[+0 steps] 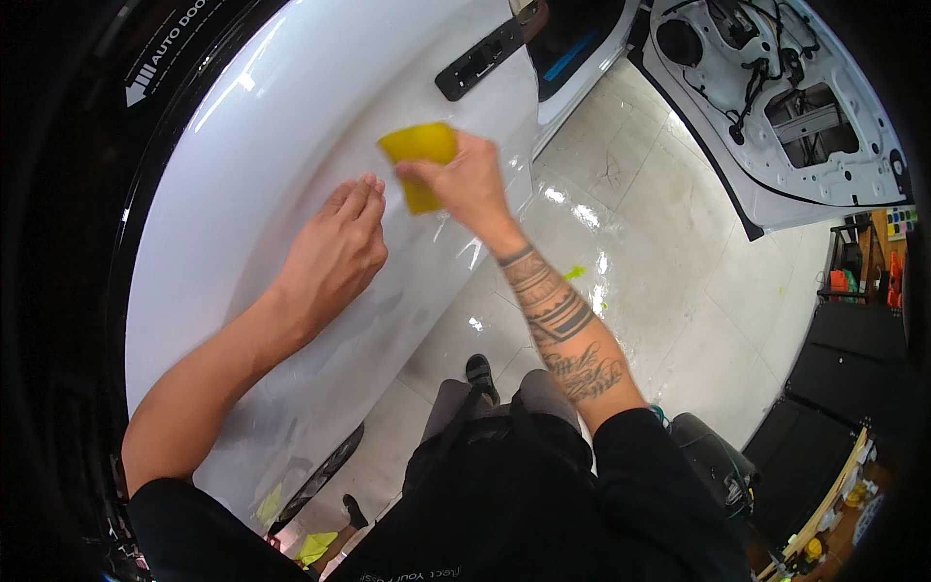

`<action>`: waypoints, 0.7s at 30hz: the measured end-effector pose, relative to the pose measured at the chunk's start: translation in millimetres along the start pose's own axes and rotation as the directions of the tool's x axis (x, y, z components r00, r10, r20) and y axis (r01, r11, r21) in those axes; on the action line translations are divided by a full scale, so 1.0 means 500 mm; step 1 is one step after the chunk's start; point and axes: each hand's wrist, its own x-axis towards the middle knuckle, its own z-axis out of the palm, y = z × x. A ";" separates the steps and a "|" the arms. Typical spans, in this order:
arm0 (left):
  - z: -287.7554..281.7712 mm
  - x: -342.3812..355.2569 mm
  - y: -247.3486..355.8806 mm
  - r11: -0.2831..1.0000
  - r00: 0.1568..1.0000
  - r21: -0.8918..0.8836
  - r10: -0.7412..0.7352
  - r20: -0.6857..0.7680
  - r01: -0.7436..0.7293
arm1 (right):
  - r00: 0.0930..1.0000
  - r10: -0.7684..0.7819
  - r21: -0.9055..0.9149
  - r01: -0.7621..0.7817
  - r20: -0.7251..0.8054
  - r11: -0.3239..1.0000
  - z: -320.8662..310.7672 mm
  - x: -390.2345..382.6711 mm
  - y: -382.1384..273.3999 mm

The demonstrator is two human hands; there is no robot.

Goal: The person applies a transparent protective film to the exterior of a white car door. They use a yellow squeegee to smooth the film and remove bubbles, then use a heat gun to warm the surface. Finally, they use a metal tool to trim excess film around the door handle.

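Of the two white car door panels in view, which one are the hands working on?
The glossy outer panel at left: the left hand lies flat on it and the right hand presses a yellow squeegee to it. The stripped door stands apart at upper right.

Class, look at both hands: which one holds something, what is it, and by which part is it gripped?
The right hand grips a yellow squeegee card by its right edge, against the white car panel. The left hand holds nothing, resting flat there.

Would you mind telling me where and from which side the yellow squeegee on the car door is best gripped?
Grip the yellow squeegee along its right edge, coming from the right, as the right hand does now. It lies flat on the white door panel, so only its edges offer a pinch, and the left hand occupies the left side.
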 end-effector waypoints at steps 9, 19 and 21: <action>0.046 0.018 -0.010 0.999 0.998 0.046 -0.011 -0.063 0.013 | 0.958 -0.259 -0.366 0.197 -0.127 0.910 -0.089 0.058 0.055; 0.034 0.007 -0.012 0.999 0.997 0.033 0.010 -0.077 -0.007 | 0.995 -0.081 -0.103 0.086 0.056 0.991 -0.032 0.065 0.064; 0.027 0.017 -0.014 0.997 0.998 0.078 0.030 -0.059 -0.026 | 1.000 -0.009 -0.187 0.011 0.012 0.982 -0.098 0.118 0.067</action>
